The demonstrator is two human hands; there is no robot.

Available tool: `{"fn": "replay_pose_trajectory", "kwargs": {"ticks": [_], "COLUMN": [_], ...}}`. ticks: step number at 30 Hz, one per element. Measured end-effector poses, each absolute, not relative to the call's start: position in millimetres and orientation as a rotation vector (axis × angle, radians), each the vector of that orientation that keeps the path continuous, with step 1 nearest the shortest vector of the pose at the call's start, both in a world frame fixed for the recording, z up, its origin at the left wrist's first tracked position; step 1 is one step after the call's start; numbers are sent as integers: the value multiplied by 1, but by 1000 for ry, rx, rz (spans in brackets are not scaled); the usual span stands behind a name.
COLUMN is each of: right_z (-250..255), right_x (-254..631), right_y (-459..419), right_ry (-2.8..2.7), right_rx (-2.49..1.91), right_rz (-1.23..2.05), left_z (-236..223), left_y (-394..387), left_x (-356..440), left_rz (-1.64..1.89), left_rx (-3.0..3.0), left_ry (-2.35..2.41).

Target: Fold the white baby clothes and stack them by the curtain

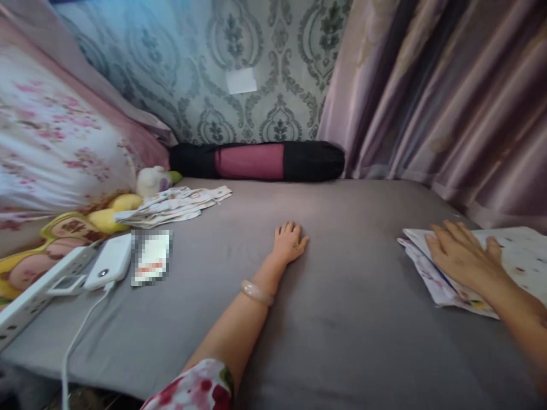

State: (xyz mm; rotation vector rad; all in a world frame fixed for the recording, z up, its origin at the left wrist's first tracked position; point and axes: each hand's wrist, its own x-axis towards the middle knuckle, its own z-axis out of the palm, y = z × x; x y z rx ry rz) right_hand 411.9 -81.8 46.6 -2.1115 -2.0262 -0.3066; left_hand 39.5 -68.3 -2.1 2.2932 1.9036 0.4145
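Observation:
My left hand (289,243) lies flat on the grey sheet (333,341) near the middle, fingers apart and holding nothing. A pale bangle (256,292) circles that wrist. On the right, my right hand (465,256) rests palm down with spread fingers on folded white cloth (523,250) printed with small patterns. Another folded layer with a purplish print (427,273) shows beneath its left edge. Across the surface to the left, a crumpled white printed cloth (175,206) lies apart from both hands.
A black and maroon bolster-like roll (250,161) lies along the patterned wall. At left are a white power strip (38,296), a white power bank (110,262) with a cable, a blurred card (151,257) and plush toys (123,212). Purple curtains (419,91) hang at right.

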Motion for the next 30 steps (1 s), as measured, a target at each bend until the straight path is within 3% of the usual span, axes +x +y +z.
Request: {"fn": "replay_pose_trajectory", "kwargs": {"ticks": [3, 7, 12, 17, 23, 30], "right_z": [39, 19, 14, 7, -12, -12], "right_x": [354, 258, 169, 130, 123, 122], "right_y": [-79, -75, -75, -82, -91, -94], "right_ry": [-2171, -2374, -2491, -2482, -2417, -2422], "right_rx": [-1918, -1842, -1748, -1761, -1736, -1719], "right_rz": [-315, 3, 195, 298, 54, -11], "left_z": [1, 5, 16, 30, 50, 68], "left_y": [-66, -54, -27, -28, -61, -92], "left_x": [38, 30, -27, -140, -276, -356], "left_rz": [481, 518, 585, 726, 706, 507], "left_rx": [2291, 2270, 2137, 1889, 1624, 1326], "left_ry": [1917, 1896, 1509, 2048, 2510, 2888]}}
